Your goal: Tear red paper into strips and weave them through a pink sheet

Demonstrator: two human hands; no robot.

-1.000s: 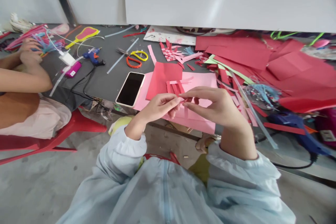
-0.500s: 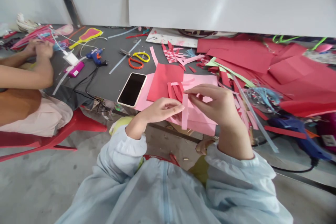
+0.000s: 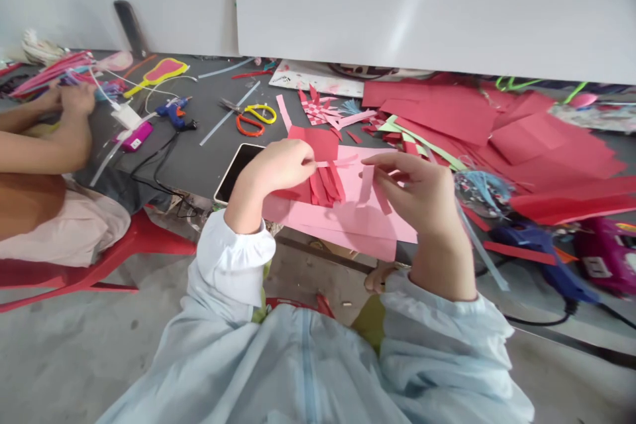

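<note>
My right hand [image 3: 417, 189] pinches a pink paper strip [image 3: 366, 185], which hangs from its fingertips over the pink paper sheets [image 3: 342, 228]. My left hand [image 3: 285, 165] is closed above a red paper sheet [image 3: 318, 139] cut into strips at its near end. Its fingertips are at the left end of another pink strip [image 3: 342, 162] that lies across the red strips [image 3: 328, 187]. What the left fingers pinch, if anything, is hidden. The left hand and wrist partly cover a phone [image 3: 236, 169].
Scissors [image 3: 253, 120] and a blue glue gun [image 3: 173, 111] lie to the left. Red paper sheets [image 3: 447, 112] and a woven red-and-pink piece [image 3: 318, 109] lie behind. Another blue glue gun [image 3: 546, 252] is at right. A co-worker's hands [image 3: 74, 99] are at far left.
My left hand has moved up and forward, from beside the held strip to the red paper. My right hand still holds the pink strip, now slightly farther right of the cut strips.
</note>
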